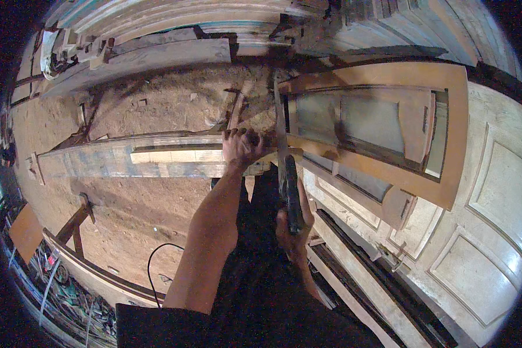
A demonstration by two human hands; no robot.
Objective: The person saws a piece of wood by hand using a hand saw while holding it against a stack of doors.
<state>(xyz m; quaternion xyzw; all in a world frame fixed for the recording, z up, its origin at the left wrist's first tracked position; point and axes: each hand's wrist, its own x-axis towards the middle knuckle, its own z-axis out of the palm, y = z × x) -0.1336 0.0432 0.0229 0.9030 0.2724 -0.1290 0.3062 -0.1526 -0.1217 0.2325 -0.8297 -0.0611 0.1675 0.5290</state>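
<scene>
My right hand [298, 235] is closed around the dark handle of a handsaw [282, 130]. Its long blade points away from me and crosses the right end of a pale wooden strip [182, 156]. Just left of the blade, my left hand [242, 146] presses down on that strip with its fingers curled over the far edge. The strip lies lengthwise on a worn, stained plank bench [93, 162]. Whether the teeth have cut into the wood is too small to tell.
A brown wooden frame [455, 116] with panes leans at the right, over white panelled doors [493, 174]. Long timber pieces [365, 272] lie at the lower right. Stacked boards [185, 55] line the back. A black cable [149, 269] curves over the dirt floor [139, 203].
</scene>
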